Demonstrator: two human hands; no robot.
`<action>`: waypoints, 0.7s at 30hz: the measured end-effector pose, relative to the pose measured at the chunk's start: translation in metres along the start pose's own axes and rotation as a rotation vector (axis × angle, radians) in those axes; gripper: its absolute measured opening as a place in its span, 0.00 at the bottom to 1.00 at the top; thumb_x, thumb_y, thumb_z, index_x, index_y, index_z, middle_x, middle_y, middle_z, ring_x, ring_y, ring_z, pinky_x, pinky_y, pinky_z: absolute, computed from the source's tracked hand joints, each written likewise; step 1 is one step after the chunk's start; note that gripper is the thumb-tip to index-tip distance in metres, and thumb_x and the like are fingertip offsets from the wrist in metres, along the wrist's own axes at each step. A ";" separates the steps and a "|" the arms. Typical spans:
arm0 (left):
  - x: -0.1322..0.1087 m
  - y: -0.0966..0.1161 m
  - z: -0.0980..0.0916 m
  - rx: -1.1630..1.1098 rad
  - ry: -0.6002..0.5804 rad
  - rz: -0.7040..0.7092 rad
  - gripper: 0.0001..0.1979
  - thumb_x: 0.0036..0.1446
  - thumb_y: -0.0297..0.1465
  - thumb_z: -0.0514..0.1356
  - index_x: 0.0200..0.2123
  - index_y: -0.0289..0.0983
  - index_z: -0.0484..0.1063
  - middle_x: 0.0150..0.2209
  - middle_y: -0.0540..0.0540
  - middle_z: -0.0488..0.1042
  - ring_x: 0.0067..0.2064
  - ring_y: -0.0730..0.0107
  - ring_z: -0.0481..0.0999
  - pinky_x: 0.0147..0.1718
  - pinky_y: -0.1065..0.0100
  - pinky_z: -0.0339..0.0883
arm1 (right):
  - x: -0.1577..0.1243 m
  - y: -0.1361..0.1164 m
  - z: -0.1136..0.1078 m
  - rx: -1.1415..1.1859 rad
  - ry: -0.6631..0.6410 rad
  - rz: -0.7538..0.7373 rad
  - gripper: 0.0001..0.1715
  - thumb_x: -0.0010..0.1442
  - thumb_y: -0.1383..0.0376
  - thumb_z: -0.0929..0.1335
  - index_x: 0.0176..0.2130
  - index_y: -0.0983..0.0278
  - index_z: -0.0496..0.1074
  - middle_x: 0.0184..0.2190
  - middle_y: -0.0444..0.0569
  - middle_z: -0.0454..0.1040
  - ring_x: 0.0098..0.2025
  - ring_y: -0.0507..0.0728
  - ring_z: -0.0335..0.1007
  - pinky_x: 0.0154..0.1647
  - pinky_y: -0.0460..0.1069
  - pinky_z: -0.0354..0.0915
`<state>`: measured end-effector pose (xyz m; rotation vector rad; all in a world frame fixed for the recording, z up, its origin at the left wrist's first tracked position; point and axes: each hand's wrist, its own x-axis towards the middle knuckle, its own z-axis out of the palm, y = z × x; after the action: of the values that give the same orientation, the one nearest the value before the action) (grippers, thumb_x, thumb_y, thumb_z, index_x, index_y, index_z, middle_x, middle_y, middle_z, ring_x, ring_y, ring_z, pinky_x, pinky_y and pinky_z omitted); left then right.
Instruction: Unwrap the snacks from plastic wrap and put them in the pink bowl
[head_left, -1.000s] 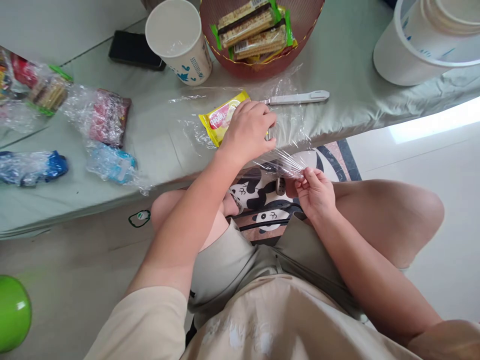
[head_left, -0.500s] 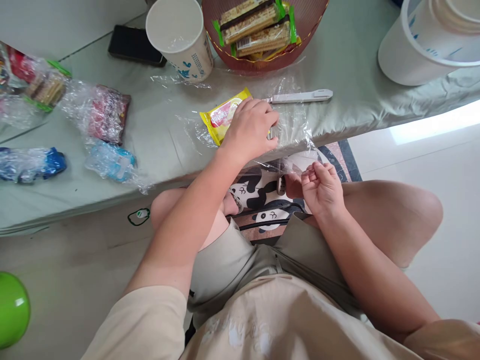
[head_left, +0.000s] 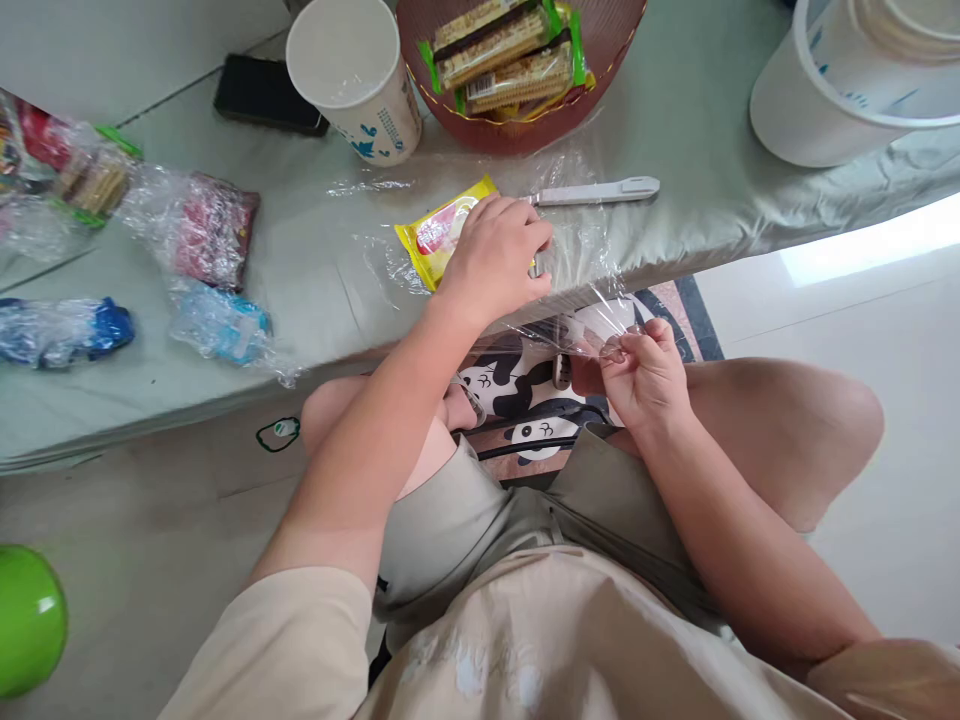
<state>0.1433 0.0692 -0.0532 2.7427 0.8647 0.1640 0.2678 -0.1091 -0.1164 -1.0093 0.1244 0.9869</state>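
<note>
A yellow snack packet (head_left: 442, 228) lies on clear plastic wrap (head_left: 581, 240) spread at the table's front edge. My left hand (head_left: 499, 252) bends over the packet's right part, its curled fingers gripping it and hiding that end. Below the edge, my right hand (head_left: 645, 375) pinches a gathered corner of the wrap, which stretches taut up to the table. Just beyond my left hand lies a knife with a white handle (head_left: 600, 192); its blade end is mostly hidden.
Behind stand a paper cup (head_left: 356, 60) and a reddish bowl (head_left: 517, 140) of wrapped wafer bars, beside a black phone (head_left: 266, 95). Several film-wrapped snacks, including a blue one (head_left: 225, 325), lie at left. A white bucket (head_left: 787, 110) stands at right.
My right hand has turned slightly and closed more tightly on the wrap, pulling it into taut folds. My left hand stays on the packet.
</note>
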 end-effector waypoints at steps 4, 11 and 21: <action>-0.001 0.002 -0.002 0.010 -0.001 0.000 0.08 0.59 0.32 0.62 0.42 0.43 0.79 0.48 0.42 0.78 0.55 0.49 0.74 0.63 0.47 0.64 | -0.001 0.000 -0.002 0.028 0.031 0.013 0.28 0.36 0.78 0.75 0.31 0.59 0.60 0.20 0.31 0.58 0.20 0.44 0.53 0.21 0.39 0.57; -0.001 0.000 0.001 -0.017 0.027 0.006 0.09 0.58 0.31 0.64 0.43 0.42 0.80 0.47 0.42 0.78 0.56 0.46 0.75 0.62 0.46 0.64 | -0.003 0.007 -0.005 -0.003 0.044 0.180 0.29 0.40 0.68 0.79 0.39 0.56 0.67 0.35 0.40 0.76 0.43 0.52 0.78 0.37 0.44 0.74; -0.001 0.000 -0.001 -0.001 -0.004 0.006 0.09 0.60 0.32 0.63 0.44 0.42 0.79 0.48 0.42 0.77 0.57 0.48 0.74 0.62 0.48 0.64 | -0.006 0.015 -0.011 -0.161 0.040 0.164 0.28 0.38 0.69 0.83 0.36 0.59 0.71 0.27 0.37 0.72 0.28 0.46 0.69 0.25 0.40 0.67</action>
<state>0.1423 0.0687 -0.0519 2.7440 0.8560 0.1600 0.2570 -0.1191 -0.1297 -1.1808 0.1645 1.1407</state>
